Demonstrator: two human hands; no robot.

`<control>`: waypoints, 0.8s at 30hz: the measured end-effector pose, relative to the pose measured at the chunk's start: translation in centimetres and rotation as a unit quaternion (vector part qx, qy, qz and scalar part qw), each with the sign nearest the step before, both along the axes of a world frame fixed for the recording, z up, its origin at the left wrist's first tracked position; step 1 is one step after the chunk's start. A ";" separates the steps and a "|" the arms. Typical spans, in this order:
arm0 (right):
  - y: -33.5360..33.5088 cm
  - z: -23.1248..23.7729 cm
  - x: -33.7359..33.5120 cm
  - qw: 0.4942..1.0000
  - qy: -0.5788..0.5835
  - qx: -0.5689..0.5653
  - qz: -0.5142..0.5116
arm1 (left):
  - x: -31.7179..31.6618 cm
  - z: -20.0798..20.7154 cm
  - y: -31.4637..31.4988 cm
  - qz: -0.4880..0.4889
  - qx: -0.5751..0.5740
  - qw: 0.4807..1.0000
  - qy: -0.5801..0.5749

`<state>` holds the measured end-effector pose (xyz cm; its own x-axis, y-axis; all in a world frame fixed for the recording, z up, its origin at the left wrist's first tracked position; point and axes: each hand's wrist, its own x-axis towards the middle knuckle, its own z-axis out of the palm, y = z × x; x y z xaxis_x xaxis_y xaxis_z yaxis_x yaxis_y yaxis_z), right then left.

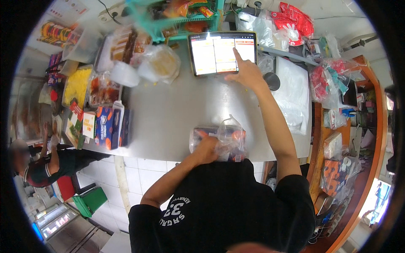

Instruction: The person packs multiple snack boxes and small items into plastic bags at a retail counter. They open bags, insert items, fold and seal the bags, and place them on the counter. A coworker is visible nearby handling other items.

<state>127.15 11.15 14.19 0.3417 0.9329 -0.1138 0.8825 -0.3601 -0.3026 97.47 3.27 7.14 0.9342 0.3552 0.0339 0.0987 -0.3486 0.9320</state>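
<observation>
Stainless-steel counter (177, 109) spans the middle of a cramped shop workspace, a teal rack (220, 16) behind it. Whitish plastic bags (291, 95) lie flat in a stack on its right side, seemingly to stay within reach. At the far edge, a tablet (204, 55) faces the near side, apparently angled for reading and tapping. Close to the near edge, where one hand can easily steady it, a blue-and-orange carton (238, 135) sits inside a clear bag (230, 145). Across the counter, the right hand (249, 74) points its extended index finger at the lit screen, thumb spread, nothing visibly held; contact is unclear. The left hand (206, 150) rests on the bagged carton, fingers bent, their grip hidden.
</observation>
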 end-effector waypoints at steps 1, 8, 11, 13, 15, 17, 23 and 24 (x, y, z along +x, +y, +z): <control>0.2 -1.0 -0.1 1.000 -0.016 -0.013 0.007 | -0.1 -0.3 -0.2 0.012 -0.010 1.000 0.002; -2.3 -4.0 -1.9 0.996 -0.042 -0.078 0.019 | -0.6 -1.8 -0.3 -0.012 0.077 0.996 0.034; -2.5 -4.0 -1.8 0.997 -0.045 -0.064 0.013 | -0.6 -1.3 0.0 -0.017 0.052 0.998 0.035; -2.4 -4.2 -1.6 0.997 -0.046 -0.055 0.017 | -0.5 -0.8 0.1 -0.016 0.026 0.999 0.023; -2.3 -4.5 -1.5 0.998 -0.040 -0.049 0.014 | -0.6 -0.4 0.1 -0.004 0.043 0.999 0.016; -2.2 -4.9 -1.2 0.999 -0.033 -0.040 0.007 | -0.6 -0.3 0.1 0.001 0.062 0.998 0.011; -1.2 -4.7 -0.1 0.999 -0.004 -0.002 -0.044 | -0.4 -1.1 0.1 -0.006 0.054 0.998 -0.011; -1.2 -4.6 0.0 0.999 -0.001 0.001 -0.044 | -0.3 -1.2 0.1 0.003 0.042 0.999 -0.021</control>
